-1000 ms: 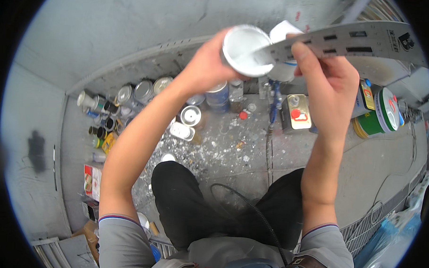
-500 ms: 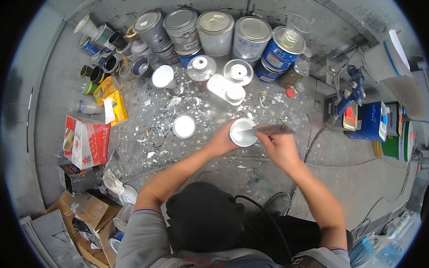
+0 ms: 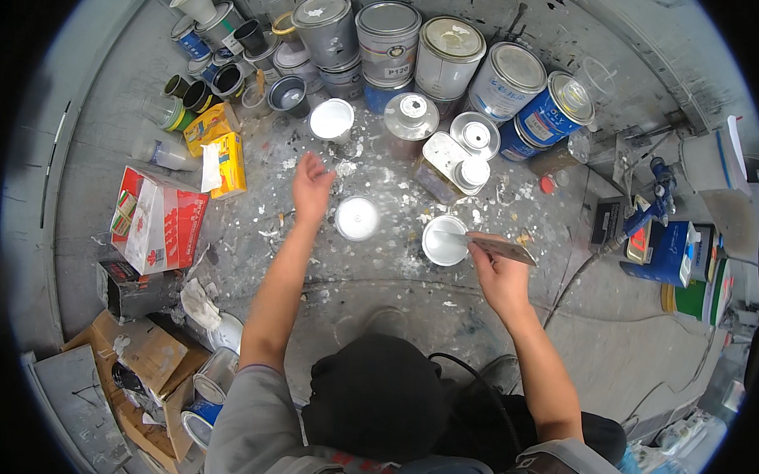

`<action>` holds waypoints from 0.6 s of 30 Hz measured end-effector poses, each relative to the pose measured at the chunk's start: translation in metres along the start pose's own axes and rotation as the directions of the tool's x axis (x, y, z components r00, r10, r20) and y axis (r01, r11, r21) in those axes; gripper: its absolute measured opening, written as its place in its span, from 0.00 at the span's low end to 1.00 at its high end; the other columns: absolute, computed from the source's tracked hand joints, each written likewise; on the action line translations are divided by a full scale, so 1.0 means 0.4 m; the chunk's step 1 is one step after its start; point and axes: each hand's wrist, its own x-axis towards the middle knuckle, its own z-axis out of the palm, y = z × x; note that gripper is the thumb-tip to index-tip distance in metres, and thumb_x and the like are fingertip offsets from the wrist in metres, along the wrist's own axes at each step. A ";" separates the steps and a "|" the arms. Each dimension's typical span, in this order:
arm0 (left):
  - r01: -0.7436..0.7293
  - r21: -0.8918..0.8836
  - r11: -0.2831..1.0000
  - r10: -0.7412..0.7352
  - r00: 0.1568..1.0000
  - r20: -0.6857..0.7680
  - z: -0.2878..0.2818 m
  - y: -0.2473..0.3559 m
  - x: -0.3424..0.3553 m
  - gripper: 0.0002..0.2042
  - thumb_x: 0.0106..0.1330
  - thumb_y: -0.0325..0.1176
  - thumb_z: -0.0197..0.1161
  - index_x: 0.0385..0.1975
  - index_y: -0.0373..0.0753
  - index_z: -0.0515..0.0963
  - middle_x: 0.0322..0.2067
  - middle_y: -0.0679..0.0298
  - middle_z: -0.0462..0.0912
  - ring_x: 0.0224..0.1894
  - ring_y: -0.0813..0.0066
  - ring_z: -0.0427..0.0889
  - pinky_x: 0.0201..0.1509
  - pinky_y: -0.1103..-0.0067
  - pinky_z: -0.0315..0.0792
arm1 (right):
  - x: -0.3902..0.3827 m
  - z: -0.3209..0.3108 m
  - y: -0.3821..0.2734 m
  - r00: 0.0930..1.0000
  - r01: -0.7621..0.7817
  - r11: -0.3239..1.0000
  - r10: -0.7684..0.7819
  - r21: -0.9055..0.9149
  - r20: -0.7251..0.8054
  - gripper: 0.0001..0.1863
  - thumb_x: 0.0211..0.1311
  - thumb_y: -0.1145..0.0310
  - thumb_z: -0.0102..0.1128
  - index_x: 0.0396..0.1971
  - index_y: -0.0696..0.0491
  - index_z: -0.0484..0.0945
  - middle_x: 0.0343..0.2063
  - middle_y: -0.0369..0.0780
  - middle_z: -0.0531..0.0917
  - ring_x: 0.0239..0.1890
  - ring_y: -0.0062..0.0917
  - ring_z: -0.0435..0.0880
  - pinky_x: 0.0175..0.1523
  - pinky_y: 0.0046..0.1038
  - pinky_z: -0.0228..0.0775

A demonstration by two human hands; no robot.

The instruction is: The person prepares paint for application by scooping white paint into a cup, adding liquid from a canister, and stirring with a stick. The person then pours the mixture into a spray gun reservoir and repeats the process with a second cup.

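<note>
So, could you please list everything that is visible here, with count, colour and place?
paint cup: one, white inside, on the floor under the ruler's tip
stirring ruler: one, grey, in the right hand
round lid: one, white, on the floor right of the left hand
large tins: a row of several, grey, cream and blue, along the far wall
small cans: a cluster, dark and grey, far left
cartons: two, yellow, left
box: one, red and white, left
spray gun: one, blue, right
floor: grey, paint-spattered
left hand: open, above the floor
right hand: closed on the ruler
</note>
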 end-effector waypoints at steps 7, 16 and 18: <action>-0.084 0.138 0.987 0.063 0.987 0.148 0.108 0.016 0.186 0.37 0.53 0.31 0.85 0.64 0.32 0.74 0.58 0.55 0.85 0.59 0.65 0.83 0.66 0.70 0.74 | -0.018 -0.017 0.010 1.000 -0.021 0.999 0.021 0.038 -0.016 0.10 0.71 0.72 0.69 0.48 0.54 0.90 0.38 0.42 0.91 0.34 0.29 0.90 0.41 0.29 0.80; -0.130 -0.145 0.981 0.150 0.980 0.133 0.102 0.088 0.130 0.31 0.58 0.23 0.81 0.63 0.31 0.76 0.56 0.60 0.87 0.57 0.71 0.85 0.64 0.73 0.76 | -0.025 -0.040 -0.007 0.997 0.010 0.994 -0.001 0.108 -0.079 0.09 0.72 0.71 0.68 0.48 0.55 0.90 0.40 0.43 0.91 0.36 0.32 0.91 0.43 0.29 0.81; -0.115 -0.086 0.990 0.135 0.953 0.270 0.098 0.162 0.039 0.31 0.58 0.23 0.80 0.63 0.31 0.76 0.56 0.59 0.87 0.57 0.70 0.85 0.64 0.73 0.76 | -0.030 -0.050 0.006 0.998 -0.007 0.994 0.013 0.111 -0.056 0.10 0.73 0.73 0.67 0.50 0.57 0.88 0.41 0.41 0.89 0.39 0.25 0.87 0.45 0.27 0.78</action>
